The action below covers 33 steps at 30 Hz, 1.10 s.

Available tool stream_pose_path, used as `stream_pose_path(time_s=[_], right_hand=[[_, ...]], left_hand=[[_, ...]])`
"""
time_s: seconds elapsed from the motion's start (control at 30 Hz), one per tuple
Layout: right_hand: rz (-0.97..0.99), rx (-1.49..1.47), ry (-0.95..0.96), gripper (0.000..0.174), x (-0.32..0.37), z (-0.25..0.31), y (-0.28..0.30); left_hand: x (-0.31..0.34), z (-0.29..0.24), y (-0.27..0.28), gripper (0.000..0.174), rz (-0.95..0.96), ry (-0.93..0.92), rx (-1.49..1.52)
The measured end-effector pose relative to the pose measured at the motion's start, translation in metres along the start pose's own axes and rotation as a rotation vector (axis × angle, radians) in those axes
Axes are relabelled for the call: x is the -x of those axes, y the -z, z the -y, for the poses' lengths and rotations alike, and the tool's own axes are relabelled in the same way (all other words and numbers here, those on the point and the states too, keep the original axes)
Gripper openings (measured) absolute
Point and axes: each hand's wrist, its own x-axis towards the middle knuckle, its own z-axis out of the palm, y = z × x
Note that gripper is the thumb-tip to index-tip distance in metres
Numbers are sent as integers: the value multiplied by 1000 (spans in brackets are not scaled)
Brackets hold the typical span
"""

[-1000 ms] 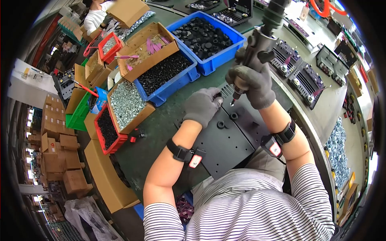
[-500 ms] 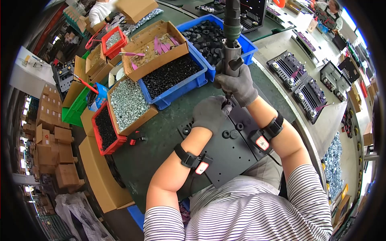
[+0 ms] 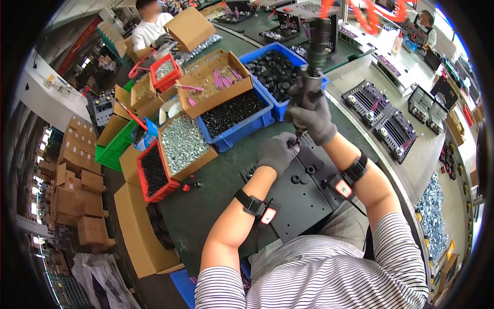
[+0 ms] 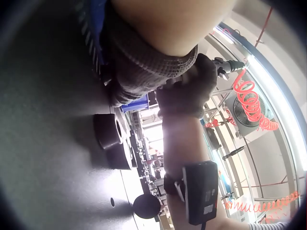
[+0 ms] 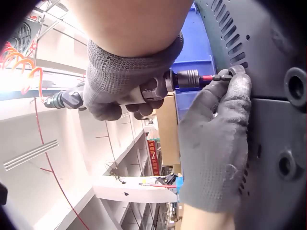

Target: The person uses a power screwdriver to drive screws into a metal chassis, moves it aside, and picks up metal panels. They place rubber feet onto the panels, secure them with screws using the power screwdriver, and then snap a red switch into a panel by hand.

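My gloved right hand [image 3: 316, 121] grips an air screwdriver [image 3: 310, 85] upright over the far part of a black sheet-metal panel [image 3: 296, 206]. In the right wrist view, its red-collared bit [image 5: 207, 78] reaches down to a small black rubber foot [image 5: 236, 70] near the panel's slots. My gloved left hand [image 3: 278, 153] pinches that foot between thumb and forefinger, fingertips right beside the bit. Other black rubber feet [image 5: 296, 87] stand on the panel nearer to me. The screw under the bit is hidden.
Left and ahead stand a cardboard box of silver screws [image 3: 182, 144], a blue bin of black screws [image 3: 231, 116], a blue bin of rubber feet [image 3: 272, 72] and a red bin [image 3: 154, 172]. Finished-looking slotted assemblies [image 3: 368, 103] lie at right. Another person [image 3: 149, 31] works beyond.
The screwdriver has come down and inward, its bit moving from beside the left hand to the foot at the left fingertips. The head view has shifted slightly.
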Motion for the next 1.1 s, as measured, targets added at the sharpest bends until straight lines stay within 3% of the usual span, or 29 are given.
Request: stream_pose_path(time_s=[0.07, 0.1, 0.13, 0.2, 0.23, 0.3, 0.43, 0.53, 0.67, 0.73, 0.87, 0.97, 1.1], right_hand=[[-85, -85, 129, 48, 16, 27, -9], [-66, -73, 122, 50, 26, 43, -11], [-49, -60, 111, 53, 37, 55, -10], [-27, -66, 116, 54, 55, 59, -3], [-27, -110, 137, 55, 65, 60, -3], [-47, -189, 155, 55, 87, 59, -1], [-64, -339, 218, 55, 113, 60, -2], [-75, -357, 199, 54, 127, 58, 0], [-107, -434, 225, 53, 131, 66, -3], [-51, -466, 295, 49, 128, 65, 0], [-51, -515, 307, 48, 130, 70, 0], [-120, -375, 327, 45, 132, 76, 0], [-137, -342, 368, 44, 133, 78, -3]], left_hand=[[-1, 16, -5, 39, -155, 123, 488], [-4, 24, -2, 36, -77, 267, 827], [-1, 29, 5, 36, -79, 264, 821], [10, 38, 18, 31, 3, 503, 1612], [19, 42, 23, 31, 7, 501, 1604], [41, 43, 28, 26, 222, 429, 1810], [71, 24, 19, 25, 23, 411, 1561], [84, 11, 14, 24, -29, 349, 1566], [96, -5, 10, 23, 2, 400, 1712], [97, -4, 9, 23, 132, 277, 1841], [106, -16, 1, 25, 298, 162, 1753], [111, -25, -9, 24, 324, 104, 1705], [116, -42, -7, 35, 325, 251, 1641]])
